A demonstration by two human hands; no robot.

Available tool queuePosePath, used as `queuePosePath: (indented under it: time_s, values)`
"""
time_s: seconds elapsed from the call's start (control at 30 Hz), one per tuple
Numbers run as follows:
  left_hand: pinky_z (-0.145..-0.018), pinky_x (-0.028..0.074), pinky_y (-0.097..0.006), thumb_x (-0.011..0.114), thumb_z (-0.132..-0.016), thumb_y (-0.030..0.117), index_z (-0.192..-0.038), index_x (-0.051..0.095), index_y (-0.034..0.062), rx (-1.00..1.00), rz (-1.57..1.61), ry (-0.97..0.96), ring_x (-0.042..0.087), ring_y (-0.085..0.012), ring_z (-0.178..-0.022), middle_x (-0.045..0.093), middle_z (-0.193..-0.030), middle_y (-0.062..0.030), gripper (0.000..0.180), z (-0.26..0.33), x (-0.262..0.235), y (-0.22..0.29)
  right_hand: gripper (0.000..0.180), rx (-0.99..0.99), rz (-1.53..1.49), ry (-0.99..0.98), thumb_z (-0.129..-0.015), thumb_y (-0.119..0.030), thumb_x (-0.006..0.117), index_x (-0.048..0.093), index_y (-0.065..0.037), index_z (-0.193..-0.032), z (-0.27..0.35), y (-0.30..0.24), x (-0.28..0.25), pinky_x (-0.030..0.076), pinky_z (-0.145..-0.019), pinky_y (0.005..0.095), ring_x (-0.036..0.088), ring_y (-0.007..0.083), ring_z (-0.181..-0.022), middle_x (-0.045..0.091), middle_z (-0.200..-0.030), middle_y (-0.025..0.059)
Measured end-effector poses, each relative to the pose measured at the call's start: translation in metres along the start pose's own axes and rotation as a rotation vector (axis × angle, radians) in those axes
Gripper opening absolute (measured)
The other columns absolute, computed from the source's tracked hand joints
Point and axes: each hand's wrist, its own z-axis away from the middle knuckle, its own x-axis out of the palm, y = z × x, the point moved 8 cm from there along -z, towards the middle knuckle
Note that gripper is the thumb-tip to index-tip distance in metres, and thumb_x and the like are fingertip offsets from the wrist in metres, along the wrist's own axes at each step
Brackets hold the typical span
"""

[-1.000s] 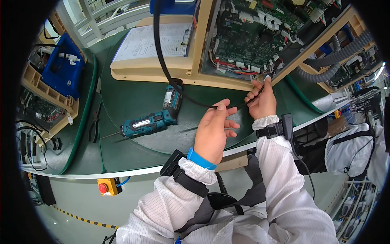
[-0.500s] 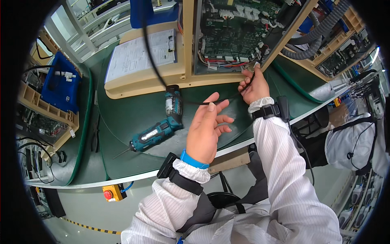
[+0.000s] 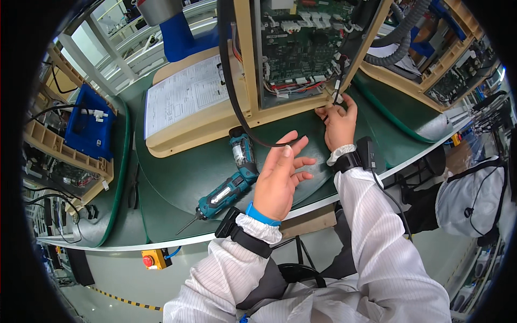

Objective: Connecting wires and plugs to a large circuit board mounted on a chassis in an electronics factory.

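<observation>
Black cable (image 3: 231,97) curves down from the top centre of the frame to the left hand (image 3: 276,185) near the middle, whose grip pinches it between thumb and forefinger. Right of centre, the right hand (image 3: 341,129) curls its fingers beside the lower corner of a circuit-board unit (image 3: 299,56); whether its grip pinches anything, I cannot tell. Teal power screwdriver (image 3: 222,192) lies left of centre on the green tabletop (image 3: 164,188).

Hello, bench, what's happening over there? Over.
Left grip pinching black cable. Right grip at board unit's lower right corner. Power driver lying beside left grip.
</observation>
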Motion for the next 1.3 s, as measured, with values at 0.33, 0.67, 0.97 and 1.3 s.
queuePosePath:
  time_s: [0.33, 0.67, 0.97, 1.3]
  values:
    - [-0.090, 0.046, -0.039, 0.043, -0.106, 0.038, -0.147, 0.037, 0.0085, -0.022, -0.037, 0.024, 0.056, -0.0238, -0.110, 0.045, -0.149, -0.0158, 0.051, -0.002, -0.006, -0.003, 0.050, -0.156, 0.456, 0.005, -0.098, -0.002, 0.047, 0.042, -0.001, -0.147, 0.010, -0.018, 0.013, 0.057, -0.050, 0.0297, 0.057, 0.0103, -0.057, 0.056, -0.080, 0.0053]
    - [-0.093, 0.046, -0.040, 0.043, -0.106, 0.037, -0.153, 0.029, 0.0085, -0.040, -0.062, -0.056, 0.054, -0.0249, -0.114, 0.037, -0.155, -0.0163, 0.056, 0.003, -0.012, 0.002, 0.054, -0.151, 0.694, 0.088, -0.093, -0.005, 0.043, 0.046, -0.007, -0.147, -0.007, -0.018, 0.022, 0.054, -0.042, 0.0326, 0.065, 0.0181, -0.058, 0.070, -0.093, 0.0168]
    - [-0.097, 0.044, -0.041, 0.043, -0.106, 0.034, -0.157, 0.020, 0.0096, 0.048, -0.148, -0.125, 0.052, -0.0263, -0.121, 0.033, -0.157, -0.0164, 0.061, -0.006, 0.007, 0.011, 0.054, -0.064, 0.612, 0.033, -0.094, -0.008, 0.046, 0.044, -0.005, -0.148, -0.024, -0.004, 0.021, 0.049, -0.042, 0.0290, 0.059, 0.0136, -0.057, 0.067, -0.092, 0.0121]
    - [-0.089, 0.050, -0.036, 0.048, -0.106, 0.025, -0.128, 0.051, 0.0017, 0.326, -0.329, 0.165, 0.064, -0.0248, -0.106, 0.065, -0.119, -0.0186, 0.033, -0.028, 0.001, 0.066, 0.049, -0.123, 0.202, -0.035, -0.097, -0.003, 0.042, 0.041, 0.004, -0.145, -0.017, 0.006, 0.017, 0.046, -0.057, 0.0207, 0.053, 0.0063, -0.068, 0.067, -0.095, 0.0063]
